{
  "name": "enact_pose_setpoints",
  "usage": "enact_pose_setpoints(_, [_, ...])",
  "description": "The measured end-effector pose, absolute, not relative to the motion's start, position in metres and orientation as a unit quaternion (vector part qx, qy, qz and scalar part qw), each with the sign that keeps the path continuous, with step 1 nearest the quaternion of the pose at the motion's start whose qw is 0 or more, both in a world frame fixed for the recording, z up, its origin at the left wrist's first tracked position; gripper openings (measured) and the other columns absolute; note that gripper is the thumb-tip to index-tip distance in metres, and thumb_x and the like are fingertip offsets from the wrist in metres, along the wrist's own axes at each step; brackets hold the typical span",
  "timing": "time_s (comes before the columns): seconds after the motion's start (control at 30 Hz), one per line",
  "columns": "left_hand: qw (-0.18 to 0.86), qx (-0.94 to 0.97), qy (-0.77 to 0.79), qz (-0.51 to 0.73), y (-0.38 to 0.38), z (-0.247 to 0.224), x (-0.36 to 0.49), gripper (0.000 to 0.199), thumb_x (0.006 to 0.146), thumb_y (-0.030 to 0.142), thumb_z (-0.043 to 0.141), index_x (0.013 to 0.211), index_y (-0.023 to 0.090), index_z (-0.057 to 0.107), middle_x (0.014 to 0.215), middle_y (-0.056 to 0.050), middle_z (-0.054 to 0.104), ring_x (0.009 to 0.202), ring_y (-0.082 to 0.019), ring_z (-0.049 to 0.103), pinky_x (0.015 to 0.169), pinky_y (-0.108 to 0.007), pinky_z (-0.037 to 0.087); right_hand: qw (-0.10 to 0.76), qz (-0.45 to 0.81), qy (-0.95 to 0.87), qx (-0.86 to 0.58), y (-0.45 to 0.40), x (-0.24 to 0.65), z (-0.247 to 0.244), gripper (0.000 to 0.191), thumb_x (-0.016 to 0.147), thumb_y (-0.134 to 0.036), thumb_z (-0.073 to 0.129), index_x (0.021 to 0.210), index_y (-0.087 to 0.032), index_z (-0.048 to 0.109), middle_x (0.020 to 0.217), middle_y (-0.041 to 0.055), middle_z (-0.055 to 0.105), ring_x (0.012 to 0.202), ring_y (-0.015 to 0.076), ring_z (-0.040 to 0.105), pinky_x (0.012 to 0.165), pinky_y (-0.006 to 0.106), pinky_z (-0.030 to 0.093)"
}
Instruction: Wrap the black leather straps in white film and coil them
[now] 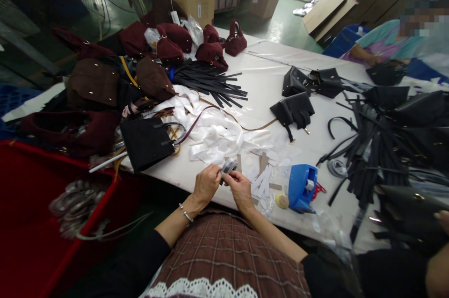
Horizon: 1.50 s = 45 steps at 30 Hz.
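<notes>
Just over the table's near edge, my left hand (206,185) and my right hand (240,188) meet at a small coil (230,165), grey and shiny like a rolled-up strap in clear film. Fingers of both hands are closed on it from either side; the fingertips partly hide its lower part. White paper strips (262,181) and grey-brown card pieces lie right of my right hand. A heap of white ribbon (217,136) lies beyond the coil. A similar coil (337,168) rests farther right, by a blue tape dispenser (302,188).
Maroon bags (173,38) and brown bags (93,82) pile up at left behind a black bag (145,142). Black straps (210,80) lie mid-table. More black bags (293,108) are at right. A red bin (21,185) stands at lower left. Another person (382,45) works across; another hand (438,265) shows at right.
</notes>
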<state>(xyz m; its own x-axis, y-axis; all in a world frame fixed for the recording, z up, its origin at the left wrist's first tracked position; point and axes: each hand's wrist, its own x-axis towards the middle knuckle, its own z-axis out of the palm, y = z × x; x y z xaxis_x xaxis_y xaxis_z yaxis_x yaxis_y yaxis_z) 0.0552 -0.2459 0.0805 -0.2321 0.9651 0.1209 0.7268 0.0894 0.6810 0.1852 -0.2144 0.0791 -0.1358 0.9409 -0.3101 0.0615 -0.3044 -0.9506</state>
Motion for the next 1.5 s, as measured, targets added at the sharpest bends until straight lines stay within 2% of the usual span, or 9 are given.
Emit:
enact_pose_setpoints(0.2, [0.158, 0.656, 0.639, 0.37, -0.258, 0.068, 0.075, 0.062, 0.077, 0.002, 0.041, 0.138, 0.011, 0.047, 0.124, -0.015, 0.061, 0.114, -0.024, 0.056, 0.099, -0.038, 0.048, 0.403, 0.632, -0.395, -0.531, -0.205, 0.193, 0.08, 0.031, 0.062, -0.043, 0.081, 0.071, -0.016, 0.07, 0.061, -0.0013, 0.063, 0.058, 0.0124, 0.056, 0.062, 0.027, 0.048])
enact_pose_setpoints(0.33, [0.074, 0.676, 0.672, 0.293, -0.266, 0.058, 0.088, 0.072, 0.076, -0.002, 0.038, 0.147, 0.006, 0.034, 0.138, -0.02, 0.051, 0.127, -0.03, 0.048, 0.106, -0.047, 0.04, 0.393, 0.696, -0.341, -0.495, -0.202, 0.197, 0.08, 0.037, 0.063, -0.051, 0.079, 0.066, -0.016, 0.067, 0.061, -0.0001, 0.063, 0.061, 0.0143, 0.06, 0.066, 0.03, 0.053])
enact_pose_setpoints(0.47, [0.064, 0.672, 0.687, 0.269, -0.265, 0.058, 0.096, 0.069, 0.079, -0.001, 0.038, 0.147, 0.007, 0.035, 0.14, -0.02, 0.051, 0.13, -0.029, 0.046, 0.11, -0.049, 0.035, 0.375, 0.738, -0.327, -0.456, -0.2, 0.203, 0.08, 0.036, 0.063, -0.047, 0.082, 0.069, -0.015, 0.068, 0.066, -0.0001, 0.065, 0.065, 0.0141, 0.062, 0.074, 0.032, 0.054])
enact_pose_setpoints(0.67, [0.323, 0.567, 0.638, 0.409, -0.247, 0.074, 0.085, 0.035, 0.092, 0.029, 0.047, 0.121, 0.016, 0.061, 0.113, -0.012, 0.067, 0.107, -0.024, 0.06, 0.095, -0.04, 0.047, 0.361, 0.74, -0.313, -0.475, -0.198, 0.219, 0.08, 0.037, 0.057, -0.045, 0.086, 0.069, -0.014, 0.069, 0.061, 0.0004, 0.064, 0.057, 0.011, 0.057, 0.064, 0.027, 0.051])
enact_pose_setpoints(0.83, [0.539, 0.436, 0.567, 0.445, -0.23, 0.085, 0.08, 0.031, 0.085, 0.044, 0.059, 0.089, 0.015, 0.071, 0.079, -0.004, 0.07, 0.073, -0.018, 0.062, 0.071, -0.027, 0.049, 0.346, 0.745, -0.337, -0.46, -0.196, 0.232, 0.084, 0.037, 0.06, -0.045, 0.084, 0.079, -0.014, 0.074, 0.065, 0.0013, 0.066, 0.059, 0.0114, 0.059, 0.065, 0.027, 0.052])
enact_pose_setpoints(1.07, [0.564, 0.355, 0.579, 0.47, -0.214, 0.095, 0.113, 0.03, 0.071, 0.042, 0.072, 0.081, 0.014, 0.07, 0.067, 0.0, 0.067, 0.06, -0.013, 0.056, 0.059, -0.023, 0.043, 0.36, 0.587, -0.448, -0.571, -0.188, 0.291, 0.082, 0.033, 0.063, -0.045, 0.076, 0.08, -0.017, 0.076, 0.063, 0.0017, 0.067, 0.053, 0.0148, 0.059, 0.056, 0.029, 0.051])
enact_pose_setpoints(1.27, [0.621, 0.277, 0.552, 0.482, -0.197, 0.092, 0.13, 0.036, 0.062, 0.044, 0.077, 0.078, 0.013, 0.069, 0.062, 0.001, 0.064, 0.054, -0.009, 0.051, 0.055, -0.021, 0.039, 0.445, 0.318, -0.357, -0.757, -0.192, 0.442, 0.063, 0.047, 0.068, -0.049, 0.069, 0.103, -0.017, 0.072, 0.11, 0.0105, 0.07, 0.1, 0.0238, 0.062, 0.093, 0.037, 0.047])
enact_pose_setpoints(1.37, [0.639, 0.257, 0.54, 0.483, -0.192, 0.088, 0.137, 0.037, 0.06, 0.043, 0.079, 0.078, 0.012, 0.069, 0.062, 0.001, 0.065, 0.053, -0.009, 0.051, 0.055, -0.02, 0.039, 0.415, 0.368, -0.304, -0.774, -0.195, 0.491, 0.048, 0.055, 0.06, -0.051, 0.074, 0.099, -0.012, 0.073, 0.108, 0.0157, 0.071, 0.101, 0.0287, 0.064, 0.088, 0.04, 0.049])
enact_pose_setpoints(1.5, [0.667, 0.237, 0.525, 0.473, -0.19, 0.088, 0.151, 0.035, 0.058, 0.04, 0.08, 0.078, 0.013, 0.07, 0.063, 0.001, 0.066, 0.054, -0.01, 0.053, 0.054, -0.021, 0.041, 0.396, 0.462, -0.281, -0.742, -0.191, 0.505, 0.032, 0.053, 0.053, -0.051, 0.079, 0.088, -0.012, 0.075, 0.09, 0.0132, 0.075, 0.086, 0.0262, 0.068, 0.074, 0.036, 0.051])
